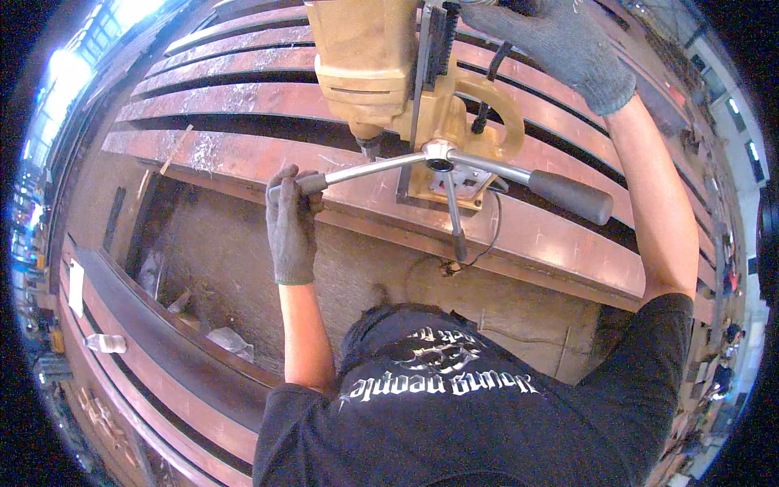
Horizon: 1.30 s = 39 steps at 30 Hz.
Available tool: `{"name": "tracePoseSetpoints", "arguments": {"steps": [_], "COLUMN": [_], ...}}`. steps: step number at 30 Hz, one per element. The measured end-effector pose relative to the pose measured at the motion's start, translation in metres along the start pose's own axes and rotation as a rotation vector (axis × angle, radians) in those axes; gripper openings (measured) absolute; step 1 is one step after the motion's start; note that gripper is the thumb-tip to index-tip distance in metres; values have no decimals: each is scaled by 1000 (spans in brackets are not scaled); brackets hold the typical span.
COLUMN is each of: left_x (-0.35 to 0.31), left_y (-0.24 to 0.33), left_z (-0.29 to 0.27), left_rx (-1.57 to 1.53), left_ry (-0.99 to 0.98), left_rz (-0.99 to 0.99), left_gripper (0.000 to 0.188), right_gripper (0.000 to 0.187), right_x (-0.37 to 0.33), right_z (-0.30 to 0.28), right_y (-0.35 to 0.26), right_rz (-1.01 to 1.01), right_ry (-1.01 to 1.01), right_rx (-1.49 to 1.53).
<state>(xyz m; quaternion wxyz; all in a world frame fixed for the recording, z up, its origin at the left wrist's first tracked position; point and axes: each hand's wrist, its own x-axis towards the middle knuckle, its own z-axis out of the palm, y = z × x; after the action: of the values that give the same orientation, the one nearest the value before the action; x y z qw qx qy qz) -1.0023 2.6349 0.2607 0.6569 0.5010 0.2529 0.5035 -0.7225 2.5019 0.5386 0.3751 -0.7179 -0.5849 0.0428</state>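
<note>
My left hand [294, 227], in a dark grey work glove, is closed around the grip at the left end of a spoked feed handle [377, 170]. That handle belongs to a yellow magnetic drill [365, 61], which stands on a reddish-brown steel beam [560, 247]. Its drill bit [370, 149] points down beside the handle hub. My right hand [560, 49], also gloved, reaches past the machine to its upper right. A finger stretches toward the slide's top; the rest are cut off by the upper edge. Another spoke ends in a black grip [572, 196] below my right forearm.
More steel beams [235, 97] lie in parallel behind the drill, with dark gaps between them and pale shavings on top. A cable [497, 223] loops down from the drill's base. At left, a white bottle [105, 343] lies on other beams, and a plastic bag [230, 342] sits nearby.
</note>
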Motion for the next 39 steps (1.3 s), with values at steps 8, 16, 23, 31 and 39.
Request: {"name": "tracePoseSetpoints", "arguments": {"steps": [8,16,23,31,39], "left_x": [-5,-15,-5,6,2], "left_y": [-8,-10,-14,13,21], "left_z": [5,16,12,16,22], "left_rx": [85,22,-42,94,36], "left_ry": [105,163,173,140,182], "left_rz": [-3,-42,-16,56,6], "left_gripper": [32,31,31,33,25], "right_gripper": [51,48,45,45,47], "right_x": [-7,-23,-29,-30,-27], "right_z": [-8,-13,-18,-17,-14], "right_y": [12,15,14,17,17], "right_rz": [-79,-99,-24,6,-32], "right_ry": [80,109,86,51,22], "right_rx": [-86,44,-39,-46,-26]}}
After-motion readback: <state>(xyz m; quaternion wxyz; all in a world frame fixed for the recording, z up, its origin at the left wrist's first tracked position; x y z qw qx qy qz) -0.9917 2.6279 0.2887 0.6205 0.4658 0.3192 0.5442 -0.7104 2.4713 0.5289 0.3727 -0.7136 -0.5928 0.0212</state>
